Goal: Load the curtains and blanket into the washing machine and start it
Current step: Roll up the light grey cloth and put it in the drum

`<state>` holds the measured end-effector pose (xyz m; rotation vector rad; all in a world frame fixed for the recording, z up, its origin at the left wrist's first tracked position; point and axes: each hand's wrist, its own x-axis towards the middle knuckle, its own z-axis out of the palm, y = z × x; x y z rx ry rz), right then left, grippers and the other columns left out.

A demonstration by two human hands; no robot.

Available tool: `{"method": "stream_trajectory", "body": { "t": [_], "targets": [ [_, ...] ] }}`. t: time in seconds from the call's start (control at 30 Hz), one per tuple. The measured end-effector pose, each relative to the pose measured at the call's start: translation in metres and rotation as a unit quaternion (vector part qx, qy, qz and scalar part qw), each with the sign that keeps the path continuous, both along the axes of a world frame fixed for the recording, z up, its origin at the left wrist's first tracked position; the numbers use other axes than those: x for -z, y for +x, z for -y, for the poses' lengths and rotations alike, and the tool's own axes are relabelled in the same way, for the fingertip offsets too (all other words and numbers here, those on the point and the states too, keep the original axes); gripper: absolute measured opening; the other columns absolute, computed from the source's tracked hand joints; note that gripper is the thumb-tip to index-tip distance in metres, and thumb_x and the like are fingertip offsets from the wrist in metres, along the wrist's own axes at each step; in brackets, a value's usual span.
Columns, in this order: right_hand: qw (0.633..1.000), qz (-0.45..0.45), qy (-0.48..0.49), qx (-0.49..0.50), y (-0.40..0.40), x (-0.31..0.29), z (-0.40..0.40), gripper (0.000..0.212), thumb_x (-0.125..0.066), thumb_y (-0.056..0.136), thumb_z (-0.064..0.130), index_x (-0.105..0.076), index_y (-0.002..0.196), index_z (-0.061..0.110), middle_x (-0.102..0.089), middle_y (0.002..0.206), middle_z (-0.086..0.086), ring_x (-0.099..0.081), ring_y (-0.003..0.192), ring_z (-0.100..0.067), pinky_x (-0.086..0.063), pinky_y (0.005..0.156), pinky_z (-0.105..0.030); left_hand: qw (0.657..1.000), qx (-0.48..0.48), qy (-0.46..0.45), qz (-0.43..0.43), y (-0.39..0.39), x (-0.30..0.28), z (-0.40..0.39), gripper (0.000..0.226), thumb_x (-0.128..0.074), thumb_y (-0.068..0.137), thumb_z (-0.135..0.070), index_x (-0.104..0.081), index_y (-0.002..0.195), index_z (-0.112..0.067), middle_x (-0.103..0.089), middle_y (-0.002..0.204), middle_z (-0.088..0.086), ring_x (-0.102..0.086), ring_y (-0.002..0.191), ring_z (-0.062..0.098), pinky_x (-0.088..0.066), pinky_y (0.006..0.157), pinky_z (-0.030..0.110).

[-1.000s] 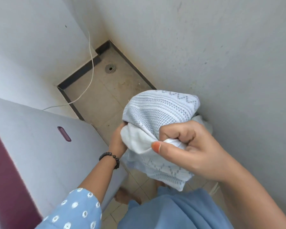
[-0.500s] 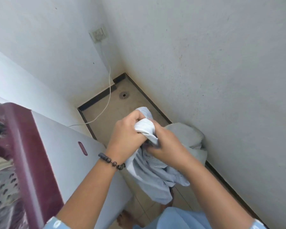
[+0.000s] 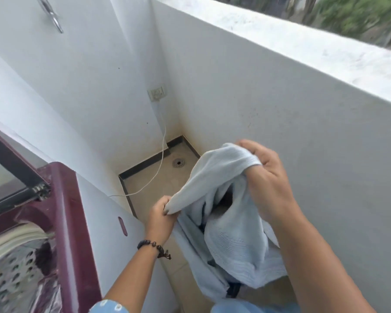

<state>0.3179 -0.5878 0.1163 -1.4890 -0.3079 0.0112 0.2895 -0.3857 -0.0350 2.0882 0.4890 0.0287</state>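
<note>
- Right hand (image 3: 265,184) raised, fingers curled, gripping upper edge of pale blue blanket (image 3: 230,231).
- Left hand (image 3: 161,214) lower, beaded bracelet (image 3: 155,245) on wrist, pinching a blanket corner; cloth stretched between both hands, rest hanging toward floor (image 3: 160,177).
- Washing machine (image 3: 61,222) at left, maroon top, lid (image 3: 7,177) up, perforated drum (image 3: 11,274) visible with some fabric inside.
- Blanket held beside machine, outside drum.
- Farther: floor drain (image 3: 178,163), white cable (image 3: 158,163) running up to wall socket (image 3: 157,93) in corner.
</note>
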Motion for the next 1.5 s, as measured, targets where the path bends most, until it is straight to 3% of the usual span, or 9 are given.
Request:
{"method": "stream_trajectory", "body": {
  "t": [0.2,0.3,0.43,0.57,0.7,1.07,1.17,1.3,1.5],
  "targets": [
    [0.986,0.04,0.145,0.075,0.006,-0.049,0.03,0.039,-0.044,0.075,0.008,-0.073,0.062,0.03,-0.061,0.058,0.013,-0.056,0.062,-0.003,-0.045,0.059,-0.019,1.0,-0.023,-0.016,0.007,0.008,0.001,-0.03,0.031,-0.046,0.098,-0.002,-0.064,0.086,-0.024,-0.064,0.083,-0.005,-0.057,0.084,0.021,-0.041,0.063,0.023],
    [0.991,0.091,-0.063,0.075,0.019,-0.038,0.04,0.026,-0.046,0.08,0.005,-0.069,0.073,0.017,-0.065,0.067,-0.008,-0.058,0.069,-0.015,-0.046,0.062,-0.03,0.995,-0.044,-0.042,0.076,0.026,-0.042,-0.033,0.022,-0.051,0.099,-0.012,-0.065,0.083,-0.02,-0.065,0.082,0.01,-0.054,0.078,0.019,-0.041,0.067,0.028],
    [0.889,0.021,-0.455,-0.054,0.033,-0.013,0.036,0.026,-0.07,0.08,0.013,-0.059,0.102,0.02,-0.064,0.1,0.003,-0.058,0.092,-0.014,-0.041,0.07,-0.022,0.983,0.091,0.016,0.16,0.043,-0.122,-0.018,0.014,-0.059,0.082,-0.015,-0.062,0.071,-0.023,-0.061,0.063,-0.012,-0.049,0.06,-0.001,-0.04,0.058,0.018],
    [0.93,0.023,-0.337,-0.149,0.027,-0.005,-0.004,0.076,-0.085,0.073,0.031,-0.043,0.136,0.035,-0.051,0.128,0.022,-0.048,0.12,0.004,-0.039,0.096,-0.017,0.949,0.248,0.045,0.187,0.04,-0.176,0.014,0.021,-0.062,0.07,-0.006,-0.067,0.079,-0.024,-0.063,0.065,-0.013,-0.054,0.06,0.005,-0.044,0.059,0.022],
    [0.943,0.064,-0.3,-0.125,0.032,0.002,-0.019,0.007,-0.071,0.087,0.016,-0.065,0.086,0.012,-0.058,0.067,0.009,-0.049,0.059,-0.009,-0.041,0.058,-0.032,0.932,0.322,0.002,0.169,0.038,-0.193,0.015,0.036,-0.071,0.077,-0.002,-0.062,0.1,-0.028,-0.052,0.067,-0.014,-0.044,0.055,0.007,-0.038,0.056,0.017],
    [0.987,0.132,-0.019,-0.089,0.02,-0.061,0.015,0.012,-0.058,0.087,0.008,-0.059,0.075,0.008,-0.05,0.067,-0.014,-0.045,0.066,-0.018,-0.035,0.06,-0.027,0.917,0.331,0.201,-0.092,0.032,-0.091,-0.028,0.005,-0.064,0.092,-0.036,-0.066,0.092,-0.031,-0.06,0.087,-0.02,-0.056,0.077,-0.002,-0.035,0.059,0.01],
    [0.984,0.06,0.136,-0.093,0.014,-0.073,0.03,0.015,-0.075,0.08,0.023,-0.063,0.071,0.021,-0.054,0.066,-0.003,-0.049,0.062,-0.02,-0.042,0.061,-0.028,0.941,0.3,0.123,-0.095,0.036,-0.074,-0.029,0.022,-0.06,0.095,-0.035,-0.059,0.116,-0.028,-0.062,0.112,-0.013,-0.059,0.107,0.006,-0.04,0.077,0.007],
    [0.965,-0.01,0.232,-0.125,0.007,-0.07,0.038,0.027,-0.081,0.073,0.033,-0.06,0.078,0.018,-0.057,0.074,-0.006,-0.038,0.093,-0.041,-0.029,0.087,-0.071,0.949,0.263,-0.108,-0.135,0.042,-0.07,-0.013,0.084,-0.075,0.077,-0.049,-0.033,0.146,-0.027,-0.044,0.146,-0.009,-0.043,0.131,0.006,-0.037,0.104,0.026],
    [0.968,-0.036,0.227,-0.102,0.005,-0.064,0.044,0.031,-0.082,0.073,0.034,-0.057,0.078,0.016,-0.049,0.08,-0.014,-0.035,0.1,-0.045,-0.033,0.081,-0.053,0.874,0.274,-0.377,-0.139,0.045,-0.085,0.003,0.036,-0.076,0.08,-0.029,-0.065,0.111,-0.014,-0.071,0.105,0.001,-0.066,0.098,0.013,-0.049,0.099,0.039]
  ]
}}
